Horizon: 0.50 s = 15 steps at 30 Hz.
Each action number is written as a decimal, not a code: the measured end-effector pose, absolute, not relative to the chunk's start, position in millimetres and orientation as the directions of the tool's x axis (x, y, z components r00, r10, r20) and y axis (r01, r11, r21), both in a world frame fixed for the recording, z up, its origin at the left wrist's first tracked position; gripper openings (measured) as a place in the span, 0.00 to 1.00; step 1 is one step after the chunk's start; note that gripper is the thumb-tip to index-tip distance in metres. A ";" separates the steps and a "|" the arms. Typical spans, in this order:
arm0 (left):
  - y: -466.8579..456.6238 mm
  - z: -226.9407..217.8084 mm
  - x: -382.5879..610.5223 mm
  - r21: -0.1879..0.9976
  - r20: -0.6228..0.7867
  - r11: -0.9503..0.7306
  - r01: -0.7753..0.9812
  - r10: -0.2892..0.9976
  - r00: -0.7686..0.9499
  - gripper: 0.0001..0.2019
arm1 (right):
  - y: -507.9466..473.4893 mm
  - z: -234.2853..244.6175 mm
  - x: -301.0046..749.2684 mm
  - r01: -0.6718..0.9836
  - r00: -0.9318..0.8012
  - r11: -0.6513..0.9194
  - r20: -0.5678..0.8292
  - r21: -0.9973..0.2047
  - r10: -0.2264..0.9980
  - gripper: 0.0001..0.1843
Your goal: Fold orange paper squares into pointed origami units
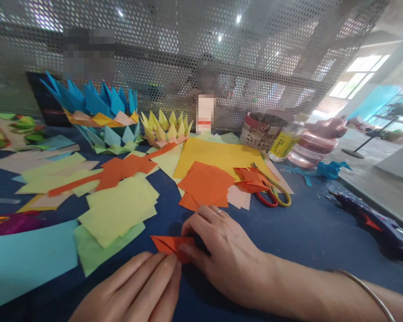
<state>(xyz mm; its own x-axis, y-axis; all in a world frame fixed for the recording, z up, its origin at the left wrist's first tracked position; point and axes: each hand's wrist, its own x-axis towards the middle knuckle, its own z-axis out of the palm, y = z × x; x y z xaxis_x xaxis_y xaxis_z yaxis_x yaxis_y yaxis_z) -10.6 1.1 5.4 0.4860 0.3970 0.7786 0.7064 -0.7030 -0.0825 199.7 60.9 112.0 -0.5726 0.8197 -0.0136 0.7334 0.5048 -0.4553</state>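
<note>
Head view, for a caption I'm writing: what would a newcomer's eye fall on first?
Probably the spiky blue paper construction at upper left, with a smaller yellow one to its right. Then, low in the middle, the left hand and right hand touching a small folded orange paper.

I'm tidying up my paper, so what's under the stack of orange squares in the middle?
The far part of the orange stack overlaps a large yellow sheet, and a pale pink sheet shows at its right edge. Anything fully beneath is covered.

Orange paper (169, 243), folded, tip leftward, on blue tabletop (289, 237)
</note>
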 end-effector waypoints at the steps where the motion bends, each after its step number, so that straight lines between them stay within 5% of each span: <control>1: 1.3 6.3 -10.3 -0.081 0.781 -0.709 0.700 0.392 0.487 0.21 | 60.9 113.2 199.0 0.748 -0.562 0.495 -0.026 -0.442 0.827 0.05; 7: 2.0 10.6 -8.7 -0.081 0.790 -0.718 0.692 0.377 0.484 0.22 | 60.3 120.3 196.0 0.821 -0.484 0.407 -0.112 -0.400 0.868 0.05; 15: 4.5 22.2 -7.3 -0.121 0.782 -0.716 0.688 0.358 0.510 0.20 | 54.6 106.4 202.2 0.607 -0.545 0.472 0.097 -0.639 0.833 0.12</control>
<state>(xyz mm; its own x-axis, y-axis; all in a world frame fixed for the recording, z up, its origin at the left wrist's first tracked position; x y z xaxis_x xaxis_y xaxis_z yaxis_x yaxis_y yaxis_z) -7.3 4.5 22.2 0.5100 0.3584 0.7820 0.6879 -0.7157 -0.1207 202.2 54.6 106.4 -0.5448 0.8330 0.0969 0.6075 0.4717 -0.6392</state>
